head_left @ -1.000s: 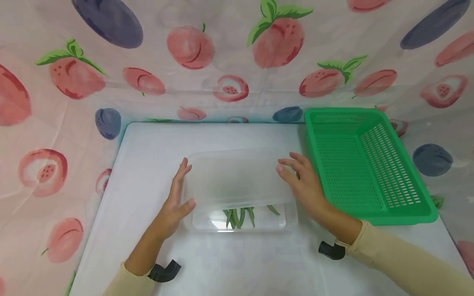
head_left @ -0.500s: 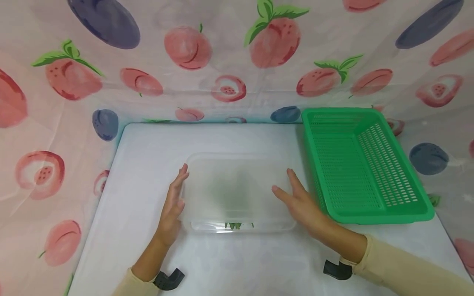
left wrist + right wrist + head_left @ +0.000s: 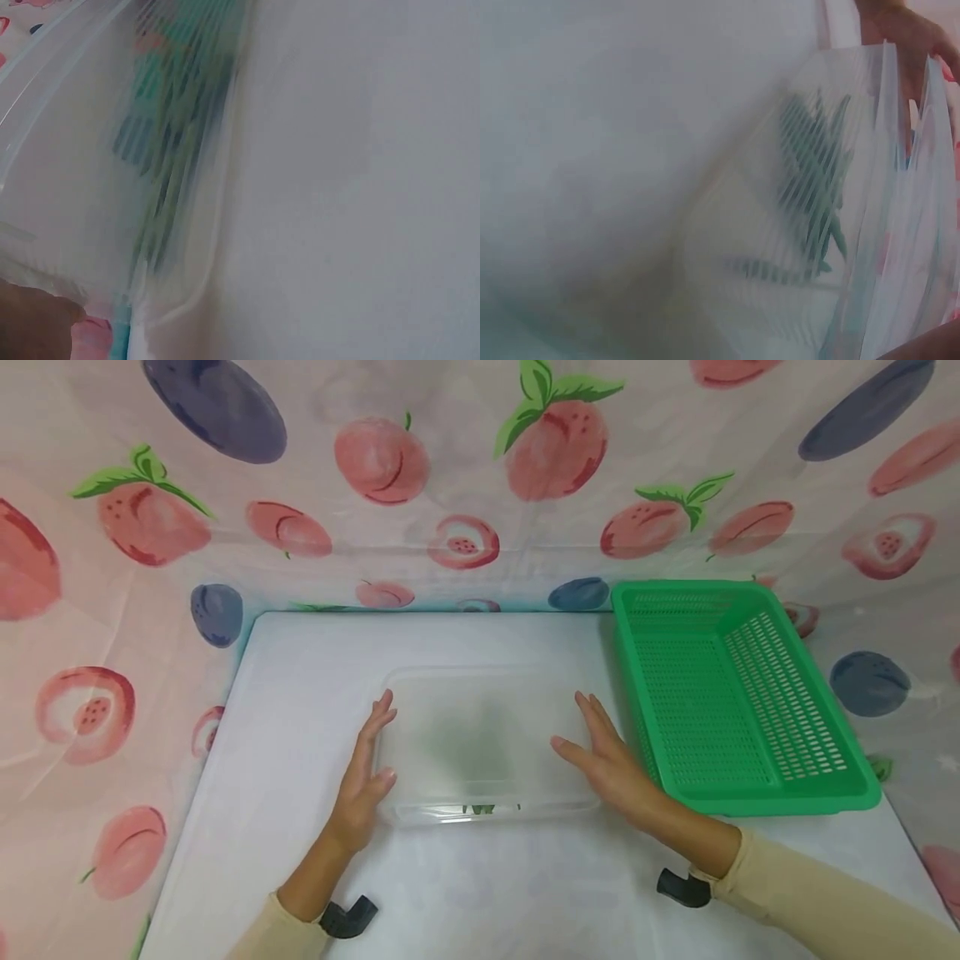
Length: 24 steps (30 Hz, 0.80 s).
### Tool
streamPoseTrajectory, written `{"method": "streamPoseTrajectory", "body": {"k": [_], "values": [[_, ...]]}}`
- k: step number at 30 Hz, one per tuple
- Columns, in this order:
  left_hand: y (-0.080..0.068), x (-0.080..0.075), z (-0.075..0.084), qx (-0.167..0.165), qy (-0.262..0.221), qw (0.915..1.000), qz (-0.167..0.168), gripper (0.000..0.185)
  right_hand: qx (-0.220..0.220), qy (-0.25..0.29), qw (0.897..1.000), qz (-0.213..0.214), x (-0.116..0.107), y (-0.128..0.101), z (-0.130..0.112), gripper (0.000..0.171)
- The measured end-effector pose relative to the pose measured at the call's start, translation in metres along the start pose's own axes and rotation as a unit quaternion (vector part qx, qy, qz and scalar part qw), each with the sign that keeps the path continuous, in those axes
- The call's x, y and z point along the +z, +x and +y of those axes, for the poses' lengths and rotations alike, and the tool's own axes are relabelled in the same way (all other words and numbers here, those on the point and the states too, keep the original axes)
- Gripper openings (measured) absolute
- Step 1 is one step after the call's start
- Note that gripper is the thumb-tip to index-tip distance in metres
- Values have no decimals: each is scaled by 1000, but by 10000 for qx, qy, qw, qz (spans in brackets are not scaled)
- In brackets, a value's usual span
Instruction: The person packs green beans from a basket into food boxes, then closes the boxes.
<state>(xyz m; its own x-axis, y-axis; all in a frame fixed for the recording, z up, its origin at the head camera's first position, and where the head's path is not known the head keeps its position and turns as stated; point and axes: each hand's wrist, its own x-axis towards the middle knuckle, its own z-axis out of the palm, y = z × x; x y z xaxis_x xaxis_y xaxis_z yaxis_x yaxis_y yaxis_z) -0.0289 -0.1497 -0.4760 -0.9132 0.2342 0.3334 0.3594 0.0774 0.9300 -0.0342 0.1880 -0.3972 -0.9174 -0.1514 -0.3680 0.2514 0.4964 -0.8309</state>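
Note:
A frosted plastic lid (image 3: 480,735) lies over a clear plastic box (image 3: 450,817), covering nearly all of it. Green beans (image 3: 478,810) peek out at the front and show blurred through the ribbed wall in both wrist views. In the right wrist view, a gap separates the lid (image 3: 930,195) from the rim of the box (image 3: 855,210), at least along part of it. My left hand (image 3: 363,785) holds the lid's left end, thumb over its edge and fingers along the side. At the other end, my right hand (image 3: 611,768) holds the lid the same way.
To the right stands a green slotted basket (image 3: 697,710), close beside my right hand. A white table (image 3: 487,893) bears everything, and a fruit-print cloth (image 3: 465,468) hangs behind and at both sides.
The lid has come toward me and down over the box, hiding most of the beans. My right hand's fingers have straightened along the lid's end. The basket stays in place.

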Motion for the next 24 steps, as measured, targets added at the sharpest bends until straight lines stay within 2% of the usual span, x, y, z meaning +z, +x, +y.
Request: {"method": "streamPoseTrajectory", "body": {"k": [2, 5, 9, 13, 19, 24], "values": [[-2, -2, -1, -121, 338, 9992, -148, 67, -118, -278, 9995, -12, -1, 1, 3, 86], [-8, -6, -2, -132, 793, 9961, -359, 72, -292, -746, 9968, -34, -2, 1, 7, 89], [-16, -9, -2, -109, 1128, 9916, -627, 81, -462, -1185, 9919, -52, 0, 1, 13, 92], [-18, -10, -2, -294, 1412, 9859, -852, 90, -544, -1365, 9891, -19, 2, 1, 17, 92], [-8, -17, -1, -444, 969, 9876, -1153, 86, -512, -1374, 9892, -28, 6, -2, 20, 94], [1, -23, -4, -373, 531, 9893, -1305, 77, -504, -1319, 9900, -1, 8, -6, 19, 96]]}}
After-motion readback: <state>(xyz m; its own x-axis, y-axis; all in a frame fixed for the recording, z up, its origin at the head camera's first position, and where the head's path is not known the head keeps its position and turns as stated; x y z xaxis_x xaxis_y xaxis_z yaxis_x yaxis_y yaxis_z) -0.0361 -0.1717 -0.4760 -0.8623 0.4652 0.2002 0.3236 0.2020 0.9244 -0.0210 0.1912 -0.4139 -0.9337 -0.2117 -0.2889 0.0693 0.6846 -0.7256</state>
